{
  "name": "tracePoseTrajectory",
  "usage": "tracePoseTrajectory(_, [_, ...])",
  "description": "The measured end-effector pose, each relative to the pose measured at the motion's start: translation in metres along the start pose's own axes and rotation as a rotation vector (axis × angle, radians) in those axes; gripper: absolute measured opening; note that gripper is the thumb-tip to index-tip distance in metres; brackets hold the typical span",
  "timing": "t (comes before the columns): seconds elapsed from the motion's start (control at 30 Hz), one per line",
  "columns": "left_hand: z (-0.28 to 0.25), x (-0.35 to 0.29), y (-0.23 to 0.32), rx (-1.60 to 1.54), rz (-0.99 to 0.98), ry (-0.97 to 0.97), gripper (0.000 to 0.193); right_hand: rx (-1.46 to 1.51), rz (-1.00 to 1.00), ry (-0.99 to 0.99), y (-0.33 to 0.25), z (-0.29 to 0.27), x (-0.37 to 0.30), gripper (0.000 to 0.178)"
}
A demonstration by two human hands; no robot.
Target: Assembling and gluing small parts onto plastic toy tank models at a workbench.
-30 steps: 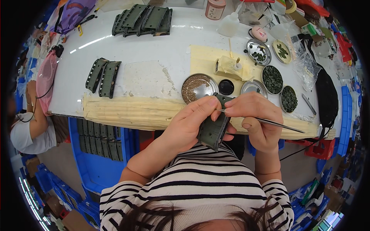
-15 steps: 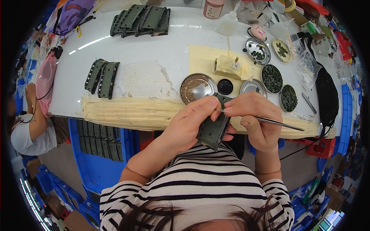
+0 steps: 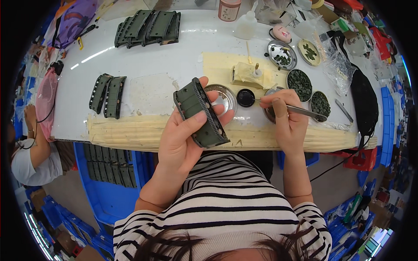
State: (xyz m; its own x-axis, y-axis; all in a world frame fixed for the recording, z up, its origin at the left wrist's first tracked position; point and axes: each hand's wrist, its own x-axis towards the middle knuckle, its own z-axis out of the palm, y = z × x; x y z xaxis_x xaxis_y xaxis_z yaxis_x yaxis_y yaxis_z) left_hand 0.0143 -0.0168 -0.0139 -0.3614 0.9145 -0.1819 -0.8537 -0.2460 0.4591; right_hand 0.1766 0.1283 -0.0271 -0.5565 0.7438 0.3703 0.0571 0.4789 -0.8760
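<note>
Presently, the left hand (image 3: 174, 141) holds a dark-green, tooth-edged rectangular panel (image 3: 191, 103) between thumb and fingers; the right hand (image 3: 289, 122) pinches slim silver metal tweezers (image 3: 310, 113) — tip left of its fingers, near a small round black dish (image 3: 246, 98).

The pink-red cylindrical canister (image 3: 229, 10) at the far side of the white worktable (image 3: 143, 61) bears dark characters on its side (small and blurred, so hard to make out). The rounded pink case (image 3: 282, 33) carries a small reddish mark, illegible here.
</note>
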Motion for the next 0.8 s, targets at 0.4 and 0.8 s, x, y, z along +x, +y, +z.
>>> tracePoseTrajectory(0.4, [0.004, -0.007, 0.003, 0.023, 0.040, 0.046, 0.045, -0.202, -0.048, -0.025, 0.006, 0.010, 0.003, 0.012])
tracePoseTrajectory(0.8, [0.004, -0.006, 0.009, 0.037, 0.053, 0.142, 0.045, -0.234, -0.075, -0.029, 0.005, 0.009, 0.003, 0.013])
